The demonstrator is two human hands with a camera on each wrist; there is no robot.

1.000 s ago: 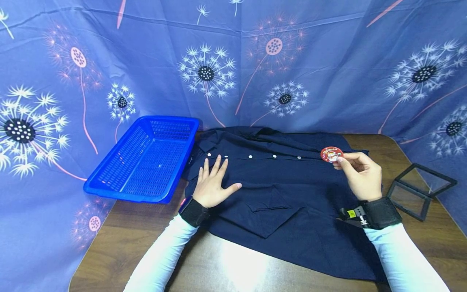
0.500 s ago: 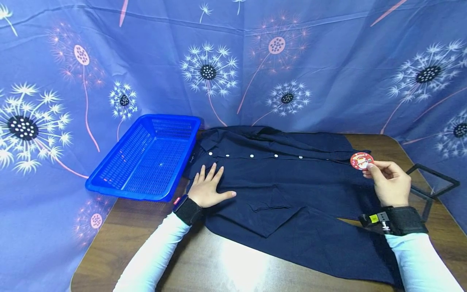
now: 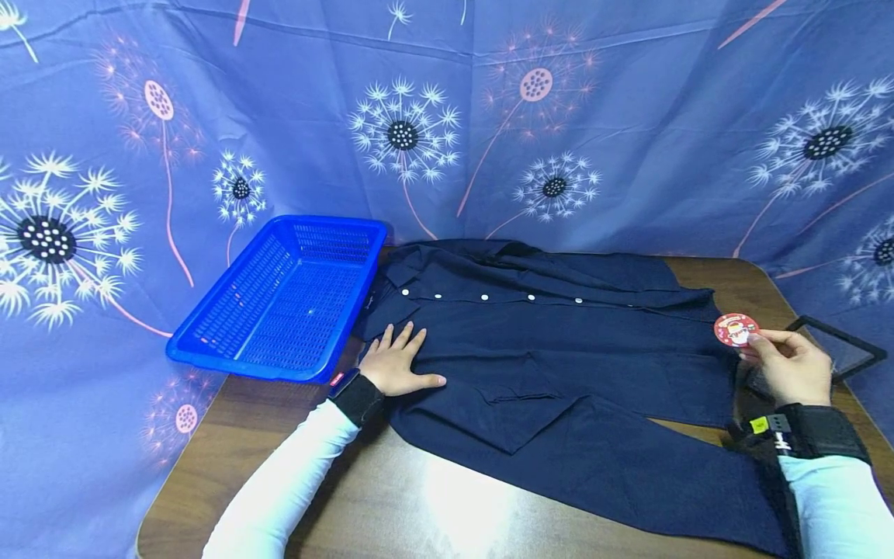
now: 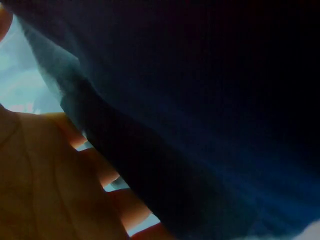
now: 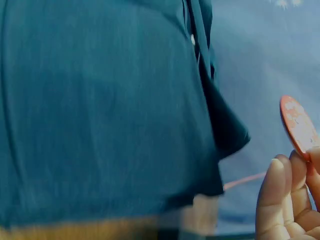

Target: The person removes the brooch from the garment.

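A dark navy shirt [image 3: 559, 365] with white buttons lies spread flat across the wooden table [image 3: 447, 512]. My left hand [image 3: 396, 359] rests flat on the shirt's left part, fingers straight, close to the blue basket. My right hand [image 3: 789, 366] is at the shirt's right edge and pinches a small round red badge [image 3: 736, 329] between thumb and fingertips, held a little above the table. The right wrist view shows the badge [image 5: 299, 126] edge-on beside the shirt's hem [image 5: 220, 150]. The left wrist view is filled with dark cloth [image 4: 200, 110] and my palm.
A blue plastic mesh basket [image 3: 282, 299] stands at the table's far left, partly over the edge. A black-framed glass box [image 3: 834, 349] sits at the far right behind my right hand. A dandelion-print blue curtain [image 3: 447, 116] closes off the back and sides.
My right hand has carried the badge to the right, from above the button row past the shirt's right edge. The left hand has slid slightly toward me on the shirt.
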